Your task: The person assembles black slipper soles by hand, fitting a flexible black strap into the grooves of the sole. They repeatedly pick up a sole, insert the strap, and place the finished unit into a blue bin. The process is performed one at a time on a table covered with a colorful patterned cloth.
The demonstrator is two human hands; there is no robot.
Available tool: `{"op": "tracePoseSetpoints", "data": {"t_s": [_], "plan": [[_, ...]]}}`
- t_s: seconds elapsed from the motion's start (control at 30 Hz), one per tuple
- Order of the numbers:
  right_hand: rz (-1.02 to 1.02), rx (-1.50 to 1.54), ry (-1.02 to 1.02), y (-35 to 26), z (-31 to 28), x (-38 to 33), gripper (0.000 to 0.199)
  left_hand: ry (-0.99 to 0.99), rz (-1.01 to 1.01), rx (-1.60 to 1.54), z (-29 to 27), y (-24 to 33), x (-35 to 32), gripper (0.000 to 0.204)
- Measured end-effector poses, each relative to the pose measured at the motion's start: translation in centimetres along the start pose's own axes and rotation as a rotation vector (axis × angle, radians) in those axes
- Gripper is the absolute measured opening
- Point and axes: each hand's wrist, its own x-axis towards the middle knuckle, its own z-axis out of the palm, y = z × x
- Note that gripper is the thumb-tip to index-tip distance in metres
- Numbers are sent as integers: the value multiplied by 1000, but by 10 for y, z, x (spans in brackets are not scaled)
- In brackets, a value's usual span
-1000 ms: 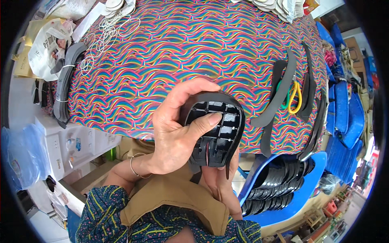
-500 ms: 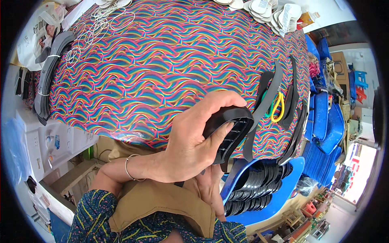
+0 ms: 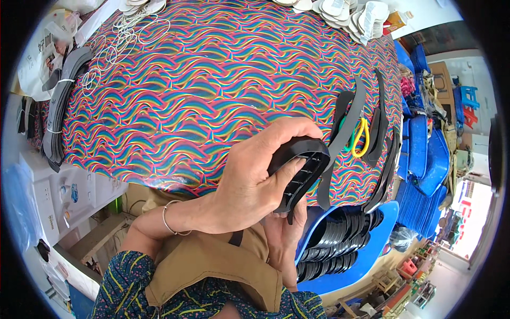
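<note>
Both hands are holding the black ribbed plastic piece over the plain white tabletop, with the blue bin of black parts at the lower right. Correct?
Not quite. The head view shows the tabletop covered in a multicoloured wavy pattern, not plain white. The rest holds: the left hand and right hand hold the black ribbed plastic piece, and the blue bin of black parts sits at the lower right.

Bright, cluttered workshop corner

Big table under a rainbow wave-pattern cloth point(image 3: 212, 80), stacked blue plastic trays point(image 3: 425, 154) off to the right, cardboard boxes point(image 3: 101, 239) on the floor at left, daylight pouring in from the lower right.
</note>
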Motion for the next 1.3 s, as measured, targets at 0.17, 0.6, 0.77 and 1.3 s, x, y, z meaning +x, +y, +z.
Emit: {"op": "tracePoseSetpoints", "data": {"t_s": [0.17,0.6,0.77,1.3], "plan": [[-117,-274,-49,-7,12,-2,37,20,-31,12,-3,1,0,35],[-358,-1002,-52,-25,5,-15,53,24,-100,3,-2,-4,9,35],[-342,-1221,-75,-40,2,-20,43,0,-91,-11,-4,-3,9,36],[-910,-1793,57,-68,-26,7,25,-117,-264,-21,-17,16,2,34]]}}
